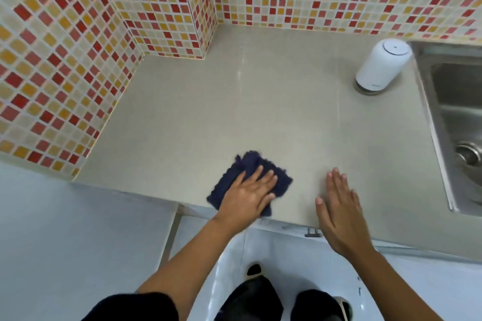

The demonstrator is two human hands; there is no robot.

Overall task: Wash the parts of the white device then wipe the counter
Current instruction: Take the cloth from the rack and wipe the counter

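Looks well into the wiping stage: a dark blue cloth point(250, 163) pressed flat near the front edge of the tabletop point(221, 112) under the left grip point(247, 194), released and straight-fingered, not clenched on the fabric. Just right of that, apart from the cloth, shows the right grip point(339, 214) palm-down at the tabletop's front edge, likewise released and grasping nothing. Farther right and well back, just beside the sink point(456, 91), stands the white device point(382, 66), upright, smooth, rounded, in 1 piece on a grey base ring, so probably washed, with most wiping seemingly left.
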